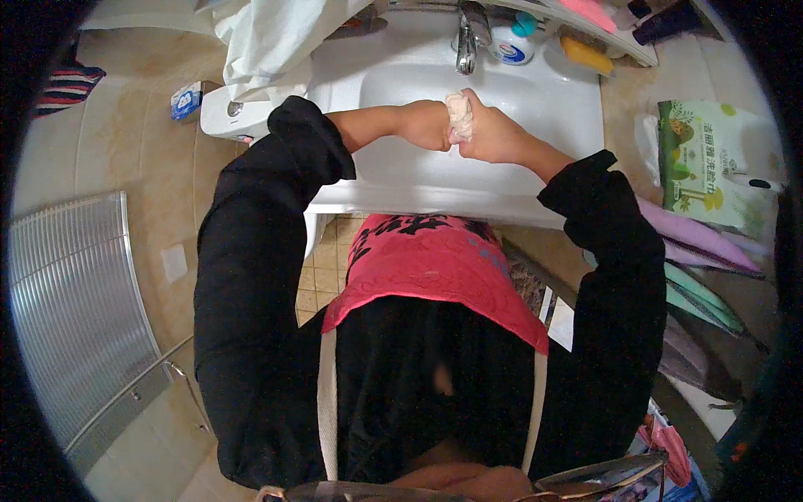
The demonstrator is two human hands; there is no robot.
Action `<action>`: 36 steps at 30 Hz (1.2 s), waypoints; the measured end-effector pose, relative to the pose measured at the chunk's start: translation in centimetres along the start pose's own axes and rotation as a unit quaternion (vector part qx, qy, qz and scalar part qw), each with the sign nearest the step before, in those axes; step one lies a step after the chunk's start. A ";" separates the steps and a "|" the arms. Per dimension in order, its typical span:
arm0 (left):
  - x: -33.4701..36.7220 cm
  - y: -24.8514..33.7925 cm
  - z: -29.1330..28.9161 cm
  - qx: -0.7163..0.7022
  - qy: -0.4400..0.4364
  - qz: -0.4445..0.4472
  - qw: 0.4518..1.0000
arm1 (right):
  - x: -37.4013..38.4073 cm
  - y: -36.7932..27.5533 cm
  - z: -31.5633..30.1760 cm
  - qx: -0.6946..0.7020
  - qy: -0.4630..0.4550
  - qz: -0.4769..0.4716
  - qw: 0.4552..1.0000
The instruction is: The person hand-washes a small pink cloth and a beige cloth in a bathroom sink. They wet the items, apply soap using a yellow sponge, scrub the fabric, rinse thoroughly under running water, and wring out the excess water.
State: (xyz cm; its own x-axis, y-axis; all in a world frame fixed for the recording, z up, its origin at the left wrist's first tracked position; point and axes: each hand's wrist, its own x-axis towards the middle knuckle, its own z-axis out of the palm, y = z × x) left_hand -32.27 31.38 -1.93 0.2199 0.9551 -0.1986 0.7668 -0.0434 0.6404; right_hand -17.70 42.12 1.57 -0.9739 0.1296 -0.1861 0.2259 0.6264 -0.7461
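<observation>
Both my hands meet over the white sink (435, 199), a little in front of the faucet (466, 52). A crumpled cream-coloured cloth (459, 113) is squeezed between them, bunched into a small wad. My left hand (423, 124) closes on it from the left. From the right, my right hand (492, 134) grips it with curled fingers, the thumb toward the faucet. Most of my fingertips are hidden behind the hands and the cloth.
A white bottle with a blue-green top (511, 46) and a yellow block (587, 56) sit by the faucet. White fabric (272, 42) hangs at the left over a white tank (234, 121). Rightward are a green-and-white package (709, 159) and hanging towels (698, 234).
</observation>
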 end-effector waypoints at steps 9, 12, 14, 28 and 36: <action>-2.4 0.3 0.1 -0.167 -0.073 -0.154 0.971 | -0.2 2.3 3.4 -0.161 0.049 -0.126 0.978; -2.7 -0.3 1.8 -0.296 -0.020 -0.197 0.934 | 0.6 3.3 4.2 -0.181 0.095 -0.156 0.966; -2.6 -0.5 1.2 -0.339 0.001 -0.173 0.925 | 1.0 3.2 3.9 -0.199 0.135 -0.175 0.955; -5.9 1.6 3.7 0.268 0.223 0.046 0.936 | -1.4 4.6 6.6 0.817 -0.014 0.215 0.535; -3.7 -1.4 3.9 0.235 0.220 0.220 0.921 | -3.4 0.0 8.2 0.822 -0.127 0.113 0.544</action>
State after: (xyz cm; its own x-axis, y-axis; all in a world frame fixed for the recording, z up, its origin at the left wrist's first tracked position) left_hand -31.81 26.76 -5.01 0.3854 0.8367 0.3891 0.8610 -0.4778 0.1745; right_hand -14.20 35.36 -3.07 -0.9308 -0.1803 -0.3179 0.2550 -0.9436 -0.2114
